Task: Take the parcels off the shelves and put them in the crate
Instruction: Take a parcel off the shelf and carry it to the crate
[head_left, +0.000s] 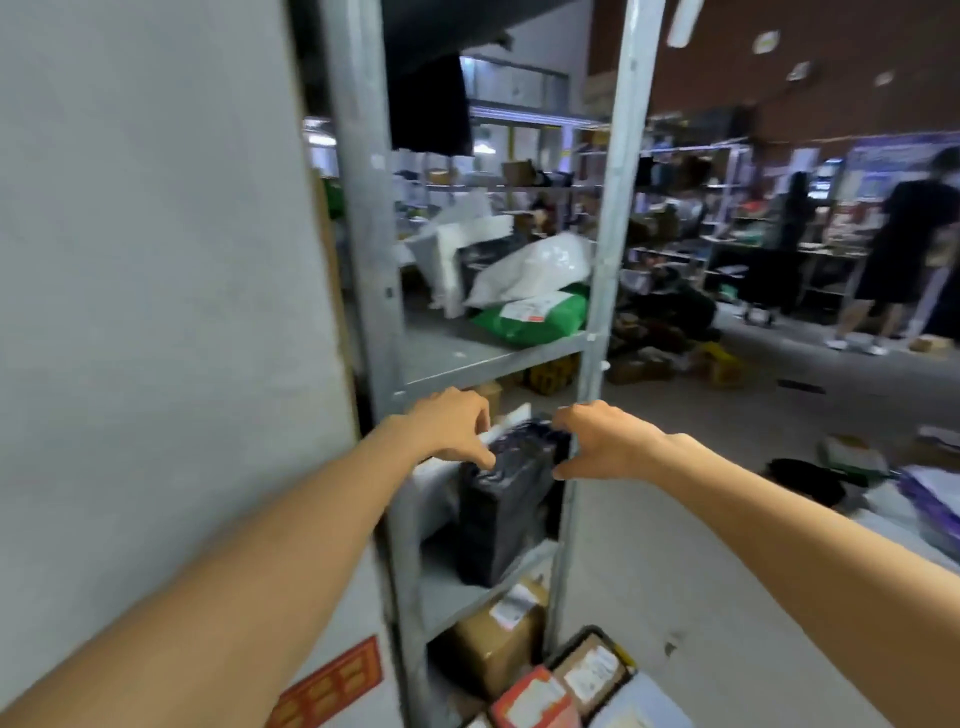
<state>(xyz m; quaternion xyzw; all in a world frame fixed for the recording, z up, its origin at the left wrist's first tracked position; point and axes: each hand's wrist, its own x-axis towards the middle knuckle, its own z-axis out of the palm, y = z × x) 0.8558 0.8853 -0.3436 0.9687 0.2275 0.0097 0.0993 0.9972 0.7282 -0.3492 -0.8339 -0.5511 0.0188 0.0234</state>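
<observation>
A black plastic-wrapped parcel (501, 512) stands upright on a middle shelf of a grey metal rack (363, 234). My left hand (449, 428) grips its top left edge, thumb on the front face, next to a white parcel behind it. My right hand (605, 441) curls over the parcel's top right corner beside the rack post. On the shelf above lie a green parcel (530, 319) and a white bag (535, 267). A brown carton (498, 644) sits on the shelf below. At the bottom, the crate (626, 660) holds labelled boxes.
A grey wall panel (156, 312) fills the left side. Loose parcels lie on the floor at the right (852, 457). People stand at the far right (904, 260) among more shelving. Bare floor lies right of the rack.
</observation>
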